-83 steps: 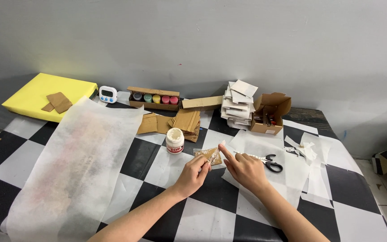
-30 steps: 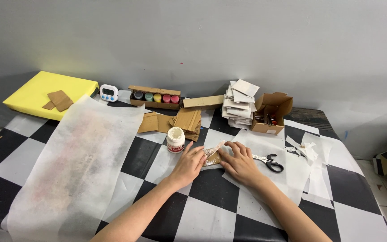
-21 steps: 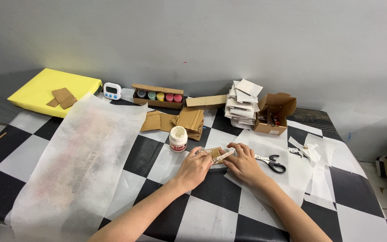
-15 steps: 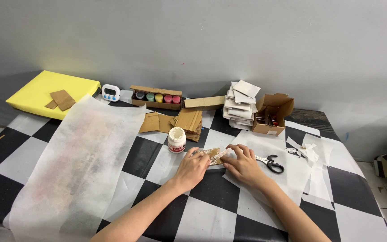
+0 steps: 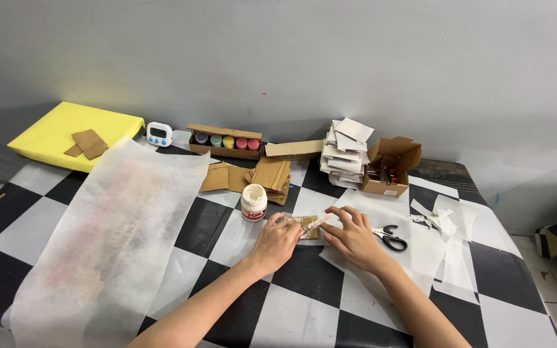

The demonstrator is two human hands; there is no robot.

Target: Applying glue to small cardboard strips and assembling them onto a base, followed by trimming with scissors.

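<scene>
Both hands have settled lower onto the bench since the earliest frame, where they held the small piece raised off the surface; over the last half second they have hardly shifted.

Nearest the camera, two bare forearms reach in from the bottom edge over the black-and-white checked bench (image 5: 304, 309). The left hand (image 5: 277, 240) lies palm down, its fingers closed onto the left end of a small brown card (image 5: 304, 227) that rests flat on the bench between the two hands. The right hand (image 5: 354, 236) sits just right of the card, its fingers bent and pinching a thin pale strip (image 5: 316, 223) that slants across the card's right end. The card's long axis runs left to right, so each hand has one end and neither is clearly nearer.

A wide sheet of white tissue (image 5: 104, 238) covers the left side of the bench. Just beyond the left hand stands a white jar (image 5: 253, 202). Scissors (image 5: 391, 237) lie just right of the right hand, on white paper.

Farther back are loose cardboard pieces (image 5: 253, 175), a stack of white squares (image 5: 347, 151) and an open carton (image 5: 391, 169). Against the wall sit a yellow pad (image 5: 53, 129), a small timer (image 5: 159, 133) and a tray of paint pots (image 5: 225, 140).
</scene>
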